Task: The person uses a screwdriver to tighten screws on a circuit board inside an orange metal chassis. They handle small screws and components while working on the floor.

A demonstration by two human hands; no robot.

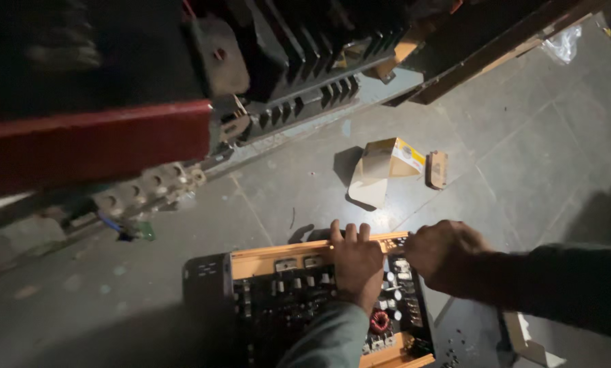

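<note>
While the left hand (355,262) clasps the circuit board's orange frame (278,258), the right hand (443,255) grip rests clenched there.

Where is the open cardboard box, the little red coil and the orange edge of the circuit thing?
open cardboard box (387,163), head view, on its yellowish top flap.
red coil (380,322), head view, on the ring's winding.
orange frame (278,261), head view, on the far rail, left of the left hand (356,266).

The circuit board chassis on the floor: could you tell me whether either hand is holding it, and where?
The left hand grips the chassis by its orange far edge, fingers hooked over. The right hand rests closed at the far right corner; its grip is unclear.
</note>
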